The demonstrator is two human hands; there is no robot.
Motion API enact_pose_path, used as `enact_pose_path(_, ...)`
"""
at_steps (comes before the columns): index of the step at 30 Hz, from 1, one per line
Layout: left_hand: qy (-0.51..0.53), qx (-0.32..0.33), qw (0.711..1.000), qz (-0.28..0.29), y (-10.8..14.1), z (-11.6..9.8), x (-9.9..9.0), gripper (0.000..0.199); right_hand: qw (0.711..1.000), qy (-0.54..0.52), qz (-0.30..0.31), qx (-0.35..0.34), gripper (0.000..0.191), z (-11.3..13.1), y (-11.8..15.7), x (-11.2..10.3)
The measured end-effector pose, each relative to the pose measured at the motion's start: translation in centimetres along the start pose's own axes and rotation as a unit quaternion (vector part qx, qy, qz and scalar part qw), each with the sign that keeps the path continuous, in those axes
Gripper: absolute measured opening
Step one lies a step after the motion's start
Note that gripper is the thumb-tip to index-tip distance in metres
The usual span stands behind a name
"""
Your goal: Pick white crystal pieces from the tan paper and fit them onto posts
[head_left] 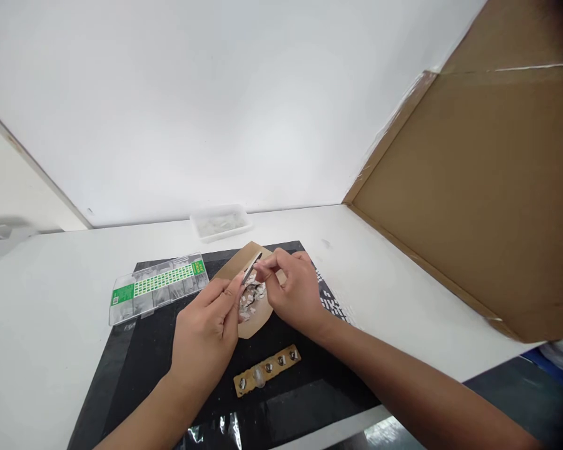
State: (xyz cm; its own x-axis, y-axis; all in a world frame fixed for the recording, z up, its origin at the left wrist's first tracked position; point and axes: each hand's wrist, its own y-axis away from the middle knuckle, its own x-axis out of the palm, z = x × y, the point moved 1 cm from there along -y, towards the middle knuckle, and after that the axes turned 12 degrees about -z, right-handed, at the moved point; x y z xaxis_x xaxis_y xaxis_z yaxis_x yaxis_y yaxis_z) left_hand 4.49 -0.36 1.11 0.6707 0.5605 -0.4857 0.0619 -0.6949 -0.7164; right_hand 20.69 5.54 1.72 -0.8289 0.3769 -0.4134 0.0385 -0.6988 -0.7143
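My left hand (209,322) is closed on a slim dark-and-light tool (252,269), which slants up to the right between both hands. The fingers of my right hand (293,287) are pinched beside the tool; whatever they may hold is too small to make out. Beneath the hands lies a brown paper sheet (253,328) with small whitish pieces (252,297) on it. Nearer to me, a brown strip (281,369) carries several small dark round fittings and one clear oval piece (259,376).
A black mat (309,400) covers part of the white table (375,256). At its left lies a clear compartment box (159,284) with green labels. A translucent tray (220,223) stands behind. Small white stickers (336,306) lie at the right edge; cardboard (478,200) rises beyond.
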Motion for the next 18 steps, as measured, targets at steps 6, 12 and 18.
enact_pose_path(6, -0.006, 0.013, 1.000, -0.005, -0.04, 0.11, -0.01, 0.035, 1.000, -0.013, 0.024, 0.000, 0.020, 0.16, 0.04, 0.14)
enact_pose_path(12, -0.014, 0.014, 1.000, -0.007, 0.02, 0.11, 0.01, 0.035, 0.999, -0.020, 0.025, 0.003, 0.019, -0.08, -0.11, 0.07)
enact_pose_path(18, -0.007, 0.030, 1.000, -0.004, -0.26, -0.03, -0.30, 0.034, 1.000, -0.015, 0.004, 0.016, 0.019, -0.50, -0.37, -0.01)
